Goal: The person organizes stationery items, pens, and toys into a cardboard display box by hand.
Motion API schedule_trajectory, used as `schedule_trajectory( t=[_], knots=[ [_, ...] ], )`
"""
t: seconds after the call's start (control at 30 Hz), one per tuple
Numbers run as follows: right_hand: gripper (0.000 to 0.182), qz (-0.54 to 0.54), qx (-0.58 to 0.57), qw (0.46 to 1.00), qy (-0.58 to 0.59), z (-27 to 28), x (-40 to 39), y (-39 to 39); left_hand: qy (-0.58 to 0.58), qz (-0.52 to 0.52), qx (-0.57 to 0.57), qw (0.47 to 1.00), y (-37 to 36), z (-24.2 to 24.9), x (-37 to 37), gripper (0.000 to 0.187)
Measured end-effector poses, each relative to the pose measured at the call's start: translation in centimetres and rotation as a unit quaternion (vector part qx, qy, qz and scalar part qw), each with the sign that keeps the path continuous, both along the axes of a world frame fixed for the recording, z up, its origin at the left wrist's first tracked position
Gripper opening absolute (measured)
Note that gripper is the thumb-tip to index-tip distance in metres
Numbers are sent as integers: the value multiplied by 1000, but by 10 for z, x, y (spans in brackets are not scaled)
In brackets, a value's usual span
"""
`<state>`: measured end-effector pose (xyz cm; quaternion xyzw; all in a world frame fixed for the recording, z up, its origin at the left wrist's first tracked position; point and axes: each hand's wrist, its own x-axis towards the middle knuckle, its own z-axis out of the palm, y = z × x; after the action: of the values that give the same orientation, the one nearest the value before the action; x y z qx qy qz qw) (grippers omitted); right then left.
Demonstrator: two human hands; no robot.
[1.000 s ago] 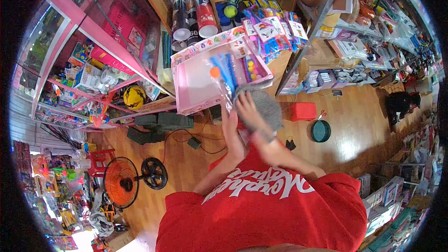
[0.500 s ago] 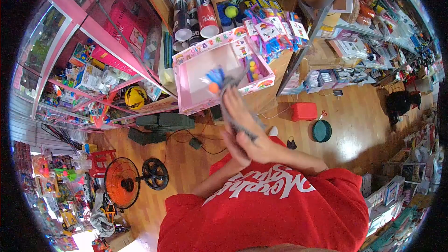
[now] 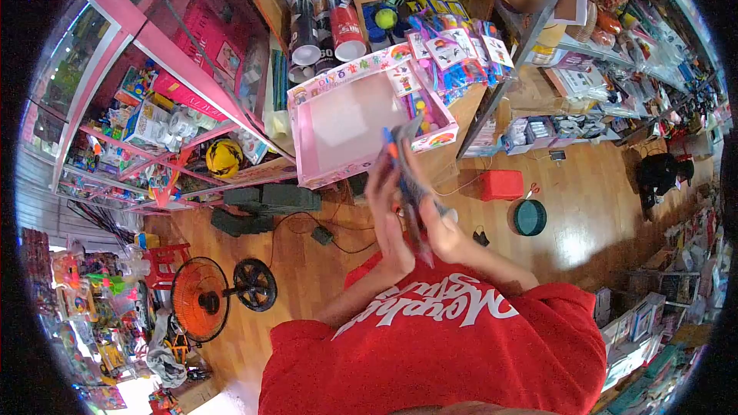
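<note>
Between my two hands, in front of my chest, a dark flat packet [image 3: 413, 184] stands on edge, blurred by motion, with some blue and orange at its upper end. My left hand [image 3: 387, 211] presses on its left side, fingers pointing up. On its right side is my right hand [image 3: 437, 223], its fingers partly hidden by the packet. Just beyond them lies an open pink and white box [image 3: 338, 134], with small coloured pieces in its right end. Bags of colourful craft pieces [image 3: 453, 54] lie behind the box's right end.
Pink-framed shelves [image 3: 184, 69] stand at the left, above an orange fan [image 3: 201, 298]. On the wooden floor are a red box [image 3: 502, 184] and a green round basket [image 3: 530, 217]. Metal shelves [image 3: 584, 54] with packed goods line the right. Rolled tubes [image 3: 347, 31] stand behind the box.
The packet has moved right, away from over the box, and tilted more upright. My hands have turned with it, and the left one shows more.
</note>
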<state>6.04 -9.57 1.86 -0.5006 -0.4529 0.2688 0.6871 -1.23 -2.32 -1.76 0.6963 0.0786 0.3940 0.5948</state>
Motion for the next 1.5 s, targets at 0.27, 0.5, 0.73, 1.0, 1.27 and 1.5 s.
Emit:
schedule_trajectory(
  t=[0.27, 0.5, 0.73, 1.0, 1.27, 1.5],
  knots=[
    [74, -5, 11, 999, -35, 0, -21, 0, 21, 1, -70, 997, -11, 27, 2, 84],
    [72, -11, 35, 998, -58, 3, 2, 15, -96, 9, -19, 995, -14, -9, 10, 88],
    [64, 61, -64, 992, -95, -6, -17, -11, -98, 123, -229, 961, 18, 18, 16, 79],
    [20, -160, -191, 965, -79, -10, 30, -46, -132, 42, -134, 981, 26, 20, 47, 75],
    [18, -392, -168, 903, 48, 5, 112, -89, -22, -55, -135, 989, 21, 33, 65, 95],
    [25, -495, -67, 865, 48, 5, 206, -52, -11, 6, -114, 993, 25, 38, 83, 75]
  ],
)
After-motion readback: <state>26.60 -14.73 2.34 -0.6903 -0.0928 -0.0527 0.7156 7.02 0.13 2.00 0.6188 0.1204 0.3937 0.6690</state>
